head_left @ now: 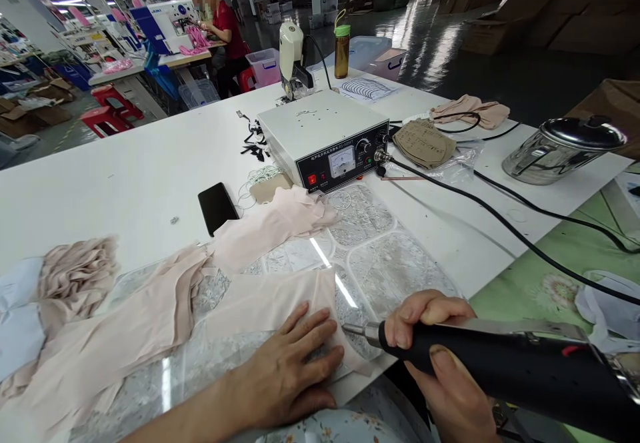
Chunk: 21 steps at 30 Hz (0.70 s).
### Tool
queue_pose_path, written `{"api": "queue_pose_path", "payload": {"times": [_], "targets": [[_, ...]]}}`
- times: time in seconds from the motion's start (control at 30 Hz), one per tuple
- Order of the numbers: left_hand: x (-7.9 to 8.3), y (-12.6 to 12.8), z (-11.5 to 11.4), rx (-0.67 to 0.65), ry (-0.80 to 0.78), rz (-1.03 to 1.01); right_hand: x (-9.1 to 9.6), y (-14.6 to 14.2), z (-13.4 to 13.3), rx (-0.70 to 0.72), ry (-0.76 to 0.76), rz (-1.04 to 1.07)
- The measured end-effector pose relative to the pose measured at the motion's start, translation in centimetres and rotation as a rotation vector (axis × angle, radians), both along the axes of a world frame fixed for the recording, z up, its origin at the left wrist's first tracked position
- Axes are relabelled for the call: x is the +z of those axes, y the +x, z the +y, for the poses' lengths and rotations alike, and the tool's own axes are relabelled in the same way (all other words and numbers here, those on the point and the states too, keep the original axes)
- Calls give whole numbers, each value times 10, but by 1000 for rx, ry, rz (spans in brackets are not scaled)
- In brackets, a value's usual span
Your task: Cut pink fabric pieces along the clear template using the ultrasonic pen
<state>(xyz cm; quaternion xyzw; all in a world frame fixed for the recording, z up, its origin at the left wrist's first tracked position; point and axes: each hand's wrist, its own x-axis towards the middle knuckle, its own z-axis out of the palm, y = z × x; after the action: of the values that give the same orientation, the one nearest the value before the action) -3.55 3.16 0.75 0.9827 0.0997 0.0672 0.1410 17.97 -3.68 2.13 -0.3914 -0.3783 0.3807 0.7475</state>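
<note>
My left hand (293, 366) lies flat with its fingers spread on a pale pink fabric piece (270, 300), near the front edge of the table. In my right hand (445, 356) is a thick black handheld ultrasonic welder (505, 363), fingers wrapped round its body. Its metal tip points left, at the right edge of the fabric and close to my left fingers; whether it touches the cloth I cannot tell. Under the fabric is a clear, marble-patterned mat (400, 266). More pink pieces (275, 226) lie just beyond, and a layered stack (130, 326) spreads to the left.
A control box (343, 163) with a dial stands behind the mat, its black cable (480, 210) running right. Around it are a phone (217, 206), brown card templates (425, 143), a steel mug (550, 153) and a bottle (342, 53). A person in red (225, 26) sits at a sewing machine.
</note>
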Motion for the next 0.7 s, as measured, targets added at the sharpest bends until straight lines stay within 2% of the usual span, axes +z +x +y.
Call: {"api": "queue_pose_path", "payload": {"times": [0.7], "targets": [[0,0,1,-7,22,32,-10,-1,4,72,50,-4]]}}
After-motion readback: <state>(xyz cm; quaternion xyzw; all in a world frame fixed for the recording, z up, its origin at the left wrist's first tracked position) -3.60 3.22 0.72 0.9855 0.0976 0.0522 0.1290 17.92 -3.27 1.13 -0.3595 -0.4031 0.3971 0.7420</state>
